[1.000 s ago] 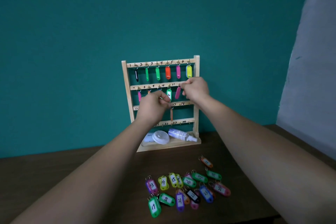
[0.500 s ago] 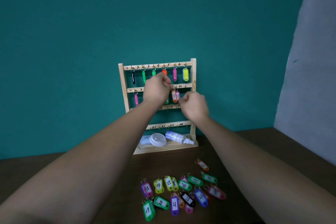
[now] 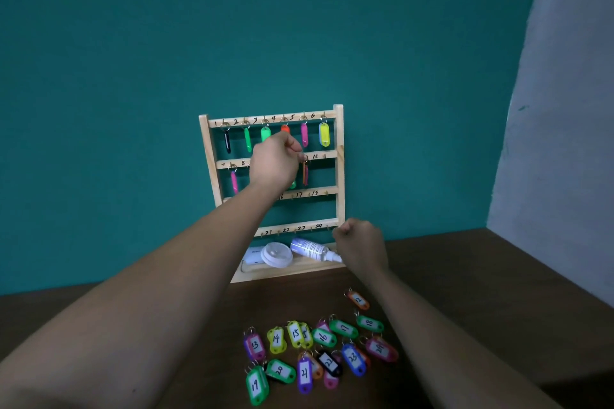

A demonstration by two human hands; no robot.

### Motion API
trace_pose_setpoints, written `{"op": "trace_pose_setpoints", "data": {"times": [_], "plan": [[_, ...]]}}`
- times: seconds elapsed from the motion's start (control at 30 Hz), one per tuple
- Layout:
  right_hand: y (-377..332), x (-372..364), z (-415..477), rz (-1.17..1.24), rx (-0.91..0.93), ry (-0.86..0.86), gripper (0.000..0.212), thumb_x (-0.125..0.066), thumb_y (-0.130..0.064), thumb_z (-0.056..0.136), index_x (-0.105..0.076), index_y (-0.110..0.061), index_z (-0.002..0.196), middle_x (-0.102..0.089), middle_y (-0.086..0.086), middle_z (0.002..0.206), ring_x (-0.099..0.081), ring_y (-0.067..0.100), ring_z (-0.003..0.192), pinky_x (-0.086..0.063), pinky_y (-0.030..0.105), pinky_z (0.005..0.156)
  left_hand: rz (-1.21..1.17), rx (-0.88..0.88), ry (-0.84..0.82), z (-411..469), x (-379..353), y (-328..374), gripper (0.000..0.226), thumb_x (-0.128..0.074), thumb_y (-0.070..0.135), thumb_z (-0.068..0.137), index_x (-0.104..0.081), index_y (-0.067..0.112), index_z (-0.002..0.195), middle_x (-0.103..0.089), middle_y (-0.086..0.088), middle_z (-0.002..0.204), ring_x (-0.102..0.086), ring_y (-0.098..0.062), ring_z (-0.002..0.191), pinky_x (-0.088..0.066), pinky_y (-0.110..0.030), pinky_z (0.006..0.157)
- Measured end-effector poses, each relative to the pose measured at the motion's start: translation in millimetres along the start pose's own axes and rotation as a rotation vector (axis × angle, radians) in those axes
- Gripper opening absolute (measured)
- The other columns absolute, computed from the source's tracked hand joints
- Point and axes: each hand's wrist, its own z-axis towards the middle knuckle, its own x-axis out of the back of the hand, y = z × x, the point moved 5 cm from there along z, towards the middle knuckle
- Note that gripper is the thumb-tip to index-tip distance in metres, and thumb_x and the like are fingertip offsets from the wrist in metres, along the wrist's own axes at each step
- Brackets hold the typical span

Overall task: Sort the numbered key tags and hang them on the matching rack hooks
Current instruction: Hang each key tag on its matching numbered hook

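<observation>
view: head
surface: dark brown wood under both forearms; loose key tags heaped on it, nearer the person than the right hand
room: teal wall behind rack; grey wall beyond right hand
left hand: pinching orange tag at rack's second row
right hand: curled, nothing seen in it, beside rack's bottom rail

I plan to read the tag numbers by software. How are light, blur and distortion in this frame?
Head view: dim, even light, no glare; the loose key tags on the table show legible numbers; those hanging on the rack turn edge-on, unreadable; the right hand is slightly motion-blurred; the left hand, pinching an orange key tag, hides part of the second row; the wide-angle lens stretches the forearms.
</observation>
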Motion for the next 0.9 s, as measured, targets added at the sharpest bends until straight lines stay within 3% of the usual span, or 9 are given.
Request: {"op": "trace_pose_setpoints", "data": {"times": [0.2, 0.3, 0.4, 0.6, 0.73, 0.9], "plan": [[6, 4, -4, -0.001, 0.002, -0.014, 0.037, -0.057, -0.016, 0.098, -0.051, -0.020, 0.062, -0.055, -0.004, 0.058, -0.053, 0.012, 0.056, -0.032, 0.027, 0.051, -0.005, 0.017, 0.002, 3, -4, 4, 0.025, -0.060, 0.007, 0.093, -0.065, 0.028, 0.079, -0.073, 0.018, 0.072, -0.073, -0.007, 0.084, -0.063, -0.037, 0.082], [16, 4, -2, -0.036, -0.016, -0.017, 0.032, -0.061, -0.020, 0.095, -0.055, -0.021, 0.064, -0.061, -0.005, 0.063, -0.060, 0.014, 0.061, -0.042, 0.029, 0.055, 0.008, 0.005, 0.011, 2, -7, 5, 0.024, -0.059, 0.007, 0.093, -0.063, 0.028, 0.080, -0.073, 0.015, 0.075, -0.072, -0.009, 0.084, -0.062, -0.036, 0.083], [25, 8, -2, -0.114, -0.011, -0.039, 0.029, -0.063, -0.023, 0.096, -0.057, -0.023, 0.067, -0.062, -0.007, 0.066, -0.061, 0.013, 0.064, -0.042, 0.030, 0.059, 0.020, 0.002, 0.042, 1, -7, 4, 0.021, -0.070, 0.012, 0.090, -0.062, 0.027, 0.080, -0.072, 0.012, 0.079, -0.071, -0.015, 0.082, -0.061, -0.035, 0.081], [40, 10, -3, -0.334, -0.018, -0.195, 0.013, -0.061, -0.029, 0.102, -0.071, -0.026, 0.095, -0.068, -0.005, 0.089, -0.061, 0.014, 0.082, -0.049, 0.031, 0.073, -0.054, -0.094, 0.060, -19, 2, 16, 0.014, -0.075, 0.011, 0.089, -0.068, 0.022, 0.093, -0.071, 0.008, 0.095, -0.068, -0.015, 0.090, -0.054, -0.029, 0.080], [52, 5, -5, -0.402, -0.057, -0.350, 0.011, -0.064, -0.031, 0.101, -0.074, -0.029, 0.098, -0.073, -0.005, 0.098, -0.067, 0.012, 0.091, -0.059, 0.039, 0.088, -0.040, -0.128, 0.015, -55, -4, 10, 0.015, -0.069, 0.008, 0.089, -0.070, 0.022, 0.091, -0.071, 0.014, 0.084, -0.066, -0.005, 0.083, -0.057, -0.030, 0.078], [55, 0, -11, -0.357, -0.061, -0.522, 0.008, -0.075, -0.033, 0.094, -0.075, -0.027, 0.099, -0.071, -0.006, 0.101, -0.065, 0.010, 0.095, -0.054, 0.035, 0.086, -0.037, -0.074, -0.103, -102, -29, -19, 0.014, -0.072, 0.012, 0.089, -0.069, 0.026, 0.088, -0.072, 0.012, 0.080, -0.068, -0.008, 0.081, -0.058, -0.031, 0.075]]}}
